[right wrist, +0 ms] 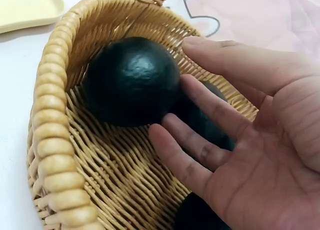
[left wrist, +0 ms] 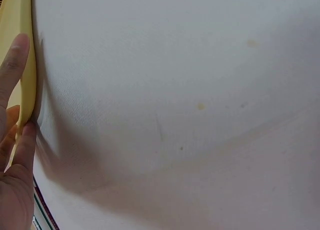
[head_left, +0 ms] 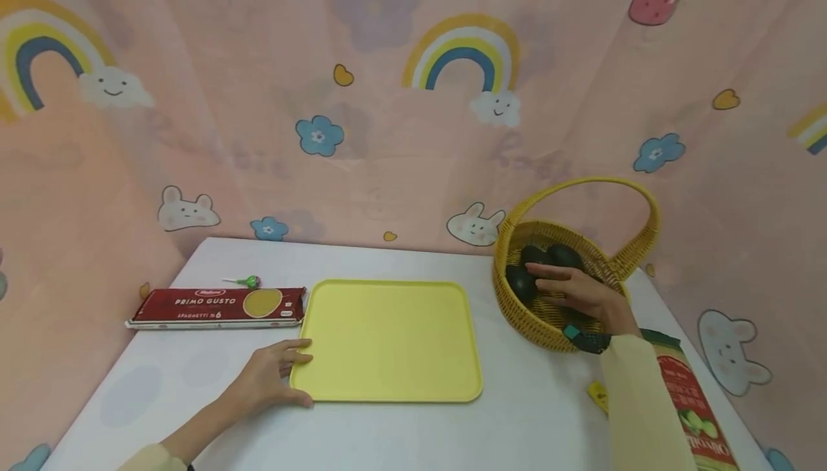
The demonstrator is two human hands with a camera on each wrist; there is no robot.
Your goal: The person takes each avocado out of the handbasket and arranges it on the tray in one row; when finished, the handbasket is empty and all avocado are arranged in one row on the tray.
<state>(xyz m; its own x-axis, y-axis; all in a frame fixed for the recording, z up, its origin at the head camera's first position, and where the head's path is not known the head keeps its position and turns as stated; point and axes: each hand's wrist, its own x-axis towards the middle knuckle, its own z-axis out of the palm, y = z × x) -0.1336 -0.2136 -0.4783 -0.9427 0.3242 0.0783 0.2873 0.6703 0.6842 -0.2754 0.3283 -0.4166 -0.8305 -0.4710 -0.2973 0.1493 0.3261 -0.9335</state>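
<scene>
My left hand (head_left: 261,378) holds the left edge of a yellow tray (head_left: 394,342) near its front corner, thumb and fingers on the rim. In the left wrist view the tray's rim (left wrist: 28,80) runs between the fingers and the white table. My right hand (head_left: 578,291) reaches into a yellow wicker basket (head_left: 510,306), its fingers extended and spread. Several dark green avocados lie inside. In the right wrist view my fingertips are beside one avocado (right wrist: 132,82); contact is hard to tell. Another avocado (right wrist: 212,125) is partly hidden behind the fingers.
A red spaghetti pack (head_left: 216,308) lies left of the tray, with a green lollipop (head_left: 250,281) behind it. On the right, a red and green package (head_left: 694,406) and a small yellow item (head_left: 598,393) are partly covered by the sleeve. A patterned curtain (head_left: 388,169) stands behind.
</scene>
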